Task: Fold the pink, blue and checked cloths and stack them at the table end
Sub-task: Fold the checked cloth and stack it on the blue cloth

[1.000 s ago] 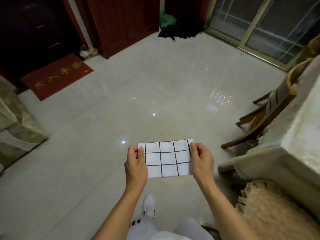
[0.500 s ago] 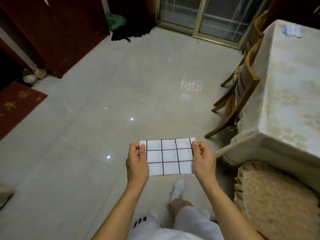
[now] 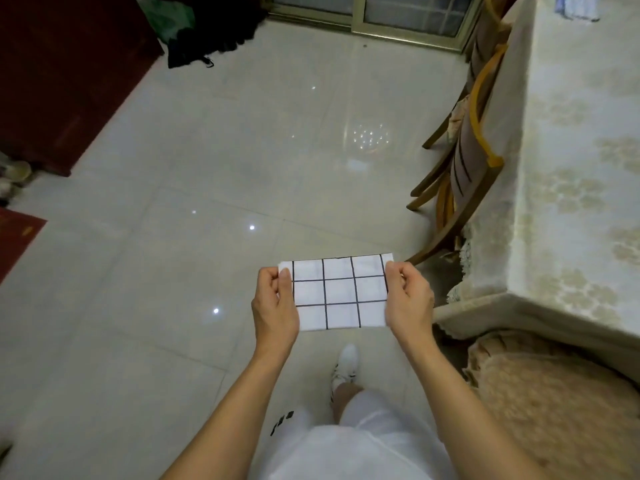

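A white checked cloth (image 3: 337, 292) with black grid lines is folded into a small rectangle and held flat in the air above the floor. My left hand (image 3: 275, 304) pinches its left edge, my right hand (image 3: 408, 301) its right edge. The table (image 3: 575, 161), under a cream patterned cover, runs along the right side, apart from the cloth. At its far end lies a pale blue folded cloth (image 3: 575, 6), partly cut off by the frame's top edge. No pink cloth can be made out.
Wooden chairs (image 3: 465, 174) stand pushed against the table's left side. A beige cushioned seat (image 3: 561, 407) sits at lower right. A dark red cabinet (image 3: 62, 74) and a black bag (image 3: 207, 39) are at the far left. Glossy tiled floor lies ahead.
The view has swung right, bringing the table and chairs further into the frame. Both hands keep the same hold on the checked cloth. My foot has stepped forward.
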`<action>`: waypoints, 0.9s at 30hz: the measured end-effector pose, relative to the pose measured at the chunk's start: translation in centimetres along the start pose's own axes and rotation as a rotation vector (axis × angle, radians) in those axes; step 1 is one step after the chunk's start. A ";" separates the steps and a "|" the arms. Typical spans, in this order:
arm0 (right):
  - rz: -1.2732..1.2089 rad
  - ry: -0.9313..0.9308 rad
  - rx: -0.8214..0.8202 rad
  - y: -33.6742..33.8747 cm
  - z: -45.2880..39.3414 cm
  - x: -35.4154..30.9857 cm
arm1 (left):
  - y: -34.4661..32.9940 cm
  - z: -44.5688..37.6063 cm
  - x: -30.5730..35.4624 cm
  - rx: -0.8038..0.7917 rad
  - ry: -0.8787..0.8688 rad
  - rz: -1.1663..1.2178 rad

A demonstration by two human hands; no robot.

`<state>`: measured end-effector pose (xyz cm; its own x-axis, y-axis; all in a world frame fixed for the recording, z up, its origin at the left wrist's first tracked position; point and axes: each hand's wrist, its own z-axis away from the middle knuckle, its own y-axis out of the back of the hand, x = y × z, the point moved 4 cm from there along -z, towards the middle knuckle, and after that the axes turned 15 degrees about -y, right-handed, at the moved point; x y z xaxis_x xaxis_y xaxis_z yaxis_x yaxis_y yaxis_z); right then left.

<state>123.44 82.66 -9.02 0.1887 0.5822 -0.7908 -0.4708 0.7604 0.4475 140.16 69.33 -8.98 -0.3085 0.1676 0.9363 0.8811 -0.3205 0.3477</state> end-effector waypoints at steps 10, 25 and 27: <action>-0.017 0.010 0.021 2.9 -12.0 -6.1 | -9.9 -10.0 3.8 -0.036 -0.008 0.039; -0.055 0.004 0.073 -1.2 -25.9 -15.6 | -17.1 -27.4 5.0 -0.109 -0.063 0.050; -0.063 -0.013 0.076 -2.6 -28.2 -17.5 | -18.0 -31.0 5.2 -0.126 -0.066 0.041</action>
<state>97.07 62.37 -8.07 0.2276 0.5357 -0.8132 -0.3913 0.8150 0.4273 111.57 47.06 -8.86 -0.2454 0.2119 0.9460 0.8394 -0.4417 0.3167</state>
